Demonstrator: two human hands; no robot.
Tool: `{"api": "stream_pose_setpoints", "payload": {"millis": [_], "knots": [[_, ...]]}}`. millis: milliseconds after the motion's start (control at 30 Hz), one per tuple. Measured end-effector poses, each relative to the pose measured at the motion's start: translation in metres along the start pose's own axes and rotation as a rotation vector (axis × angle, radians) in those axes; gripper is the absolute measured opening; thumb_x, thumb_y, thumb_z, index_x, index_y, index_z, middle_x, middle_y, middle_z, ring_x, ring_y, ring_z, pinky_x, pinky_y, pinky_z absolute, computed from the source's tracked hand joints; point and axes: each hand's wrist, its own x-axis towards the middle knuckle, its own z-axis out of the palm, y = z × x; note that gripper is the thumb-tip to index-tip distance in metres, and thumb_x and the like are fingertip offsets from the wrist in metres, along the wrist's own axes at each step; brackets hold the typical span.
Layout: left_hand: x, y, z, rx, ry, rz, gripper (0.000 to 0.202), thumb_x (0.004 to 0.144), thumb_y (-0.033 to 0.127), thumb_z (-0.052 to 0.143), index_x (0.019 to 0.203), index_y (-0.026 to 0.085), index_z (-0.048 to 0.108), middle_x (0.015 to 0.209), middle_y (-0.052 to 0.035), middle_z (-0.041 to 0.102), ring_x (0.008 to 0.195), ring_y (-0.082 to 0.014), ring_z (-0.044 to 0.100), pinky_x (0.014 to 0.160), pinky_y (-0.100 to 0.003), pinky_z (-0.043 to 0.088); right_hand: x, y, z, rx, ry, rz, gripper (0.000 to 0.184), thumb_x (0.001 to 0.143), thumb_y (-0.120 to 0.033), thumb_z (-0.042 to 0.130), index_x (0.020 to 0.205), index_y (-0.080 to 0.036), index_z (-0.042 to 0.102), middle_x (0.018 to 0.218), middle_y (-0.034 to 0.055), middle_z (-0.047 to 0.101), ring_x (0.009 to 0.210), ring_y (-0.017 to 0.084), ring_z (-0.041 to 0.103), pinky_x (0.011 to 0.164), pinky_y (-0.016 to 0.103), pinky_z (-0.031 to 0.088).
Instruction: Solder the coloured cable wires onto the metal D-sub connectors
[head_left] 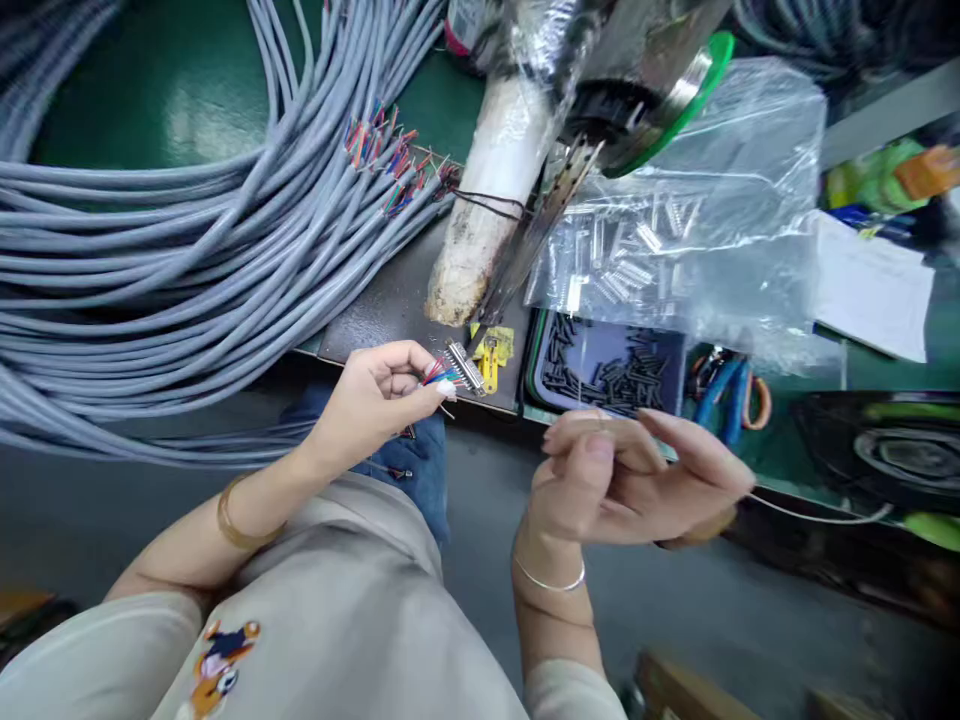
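Note:
My left hand (390, 390) is closed on a cable end with stripped coloured wires (439, 373), pinched between thumb and fingers. A metal multi-pin connector (466, 367) sits right at the wire tips, by the bench edge. My right hand (611, 475) is raised in front of the bench, thumb pressed to the index finger and other fingers curled or lifted. From that pinch a thin pale wire (579, 375) stands up, perhaps solder; its kind is not certain. A yellow piece (490, 365) lies just behind the connector.
Grey cables (187, 260) with coloured ends cover the left. A stained white tube (491, 190) and a dark metal strip (536, 235) slant over the bench. A tray of black pieces (534, 365), a clear bag (735, 270) of connectors and blue-handled pliers (720, 400) stand at right.

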Motion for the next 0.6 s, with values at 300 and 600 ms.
{"api": "stream_pose_setpoints", "payload": {"millis": [300, 600], "knots": [[0.007, -0.001, 0.006, -0.071, 0.022, 0.097, 0.018, 0.070, 0.015, 0.078, 0.071, 0.014, 0.060, 0.056, 0.0073, 0.052, 0.041, 0.0002, 0.034, 0.037, -0.013, 0.023, -0.007, 0.001, 0.018, -0.222, -0.369, -0.034, 0.020, 0.087, -0.006, 0.073, 0.095, -0.022, 0.063, 0.104, 0.0036, 0.081, 0.090, 0.016, 0.079, 0.078, 0.025, 0.065], [0.013, 0.003, 0.006, -0.078, 0.027, 0.163, 0.023, 0.069, 0.014, 0.082, 0.068, 0.016, 0.059, 0.054, 0.0086, 0.050, 0.039, 0.0003, 0.031, 0.035, -0.015, 0.022, -0.005, 0.006, 0.026, -0.127, -0.343, 0.000, 0.020, 0.087, -0.005, 0.070, 0.092, -0.022, 0.060, 0.110, 0.0070, 0.080, 0.093, 0.016, 0.078, 0.079, 0.027, 0.067]]}}
